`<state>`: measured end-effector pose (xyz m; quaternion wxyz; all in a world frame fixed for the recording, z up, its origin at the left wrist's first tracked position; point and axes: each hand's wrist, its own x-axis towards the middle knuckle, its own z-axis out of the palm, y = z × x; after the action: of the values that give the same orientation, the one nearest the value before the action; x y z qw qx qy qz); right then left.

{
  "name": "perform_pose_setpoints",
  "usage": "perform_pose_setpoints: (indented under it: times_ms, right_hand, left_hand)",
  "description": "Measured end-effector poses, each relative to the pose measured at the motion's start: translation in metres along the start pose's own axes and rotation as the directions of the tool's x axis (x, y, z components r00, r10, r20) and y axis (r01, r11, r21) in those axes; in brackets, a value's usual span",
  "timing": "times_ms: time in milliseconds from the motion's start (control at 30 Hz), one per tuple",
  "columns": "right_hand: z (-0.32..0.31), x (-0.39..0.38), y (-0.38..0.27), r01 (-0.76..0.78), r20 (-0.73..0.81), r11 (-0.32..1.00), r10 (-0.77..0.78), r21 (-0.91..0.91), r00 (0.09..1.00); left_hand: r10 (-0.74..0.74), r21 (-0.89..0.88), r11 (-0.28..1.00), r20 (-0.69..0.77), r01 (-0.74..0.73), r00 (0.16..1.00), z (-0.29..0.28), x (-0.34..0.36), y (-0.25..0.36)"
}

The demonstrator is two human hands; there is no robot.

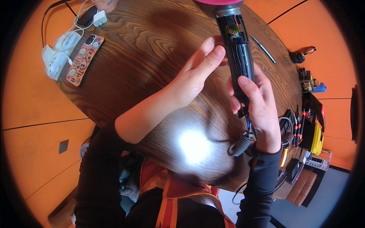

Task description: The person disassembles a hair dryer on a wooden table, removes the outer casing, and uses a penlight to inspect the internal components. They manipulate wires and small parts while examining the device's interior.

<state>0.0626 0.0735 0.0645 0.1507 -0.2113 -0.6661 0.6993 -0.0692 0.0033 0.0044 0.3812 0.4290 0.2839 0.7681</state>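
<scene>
Appliance handle [240, 62] lies, opened face up, in right hand [258, 95], gripped low presumably to expose its green board [235, 33]; left hand [198, 72], loosely spread, seemingly steadies its left side above the worktop [148, 53].

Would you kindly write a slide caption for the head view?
Right hand grips an opened black handle with green circuit board exposed, left hand beside it, over a wooden table.
</scene>
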Motion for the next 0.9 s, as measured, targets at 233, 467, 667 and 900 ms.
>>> perform_pose_setpoints:
  times_ms: [233, 467, 667, 900]
  right_hand:
    - [0.001, 0.007, 0.026, -0.151, 0.232, 0.956, 0.092, 0.252, 0.968]
    - [-0.003, -0.023, -0.004, 0.076, -0.341, 0.959, -0.170, -0.272, 0.925]
    - [0.026, -0.056, 0.011, 0.017, -0.356, 0.679, -0.406, -0.734, 0.841]
    - [0.036, -0.068, 0.013, 0.036, -0.177, 0.271, -0.719, -0.962, 0.672]
  left_hand:
    - [-0.153, -0.031, 0.987, 0.057, 0.155, 0.986, 0.001, -0.004, 0.008]
    - [-0.138, -0.182, 0.978, -0.190, 0.103, 0.972, -0.004, 0.004, 0.009]
    - [-0.166, -0.259, 0.961, -0.264, 0.096, 0.950, -0.007, 0.003, 0.007]
    - [-0.249, -0.349, 0.926, -0.287, 0.141, 0.925, -0.006, 0.003, 0.010]
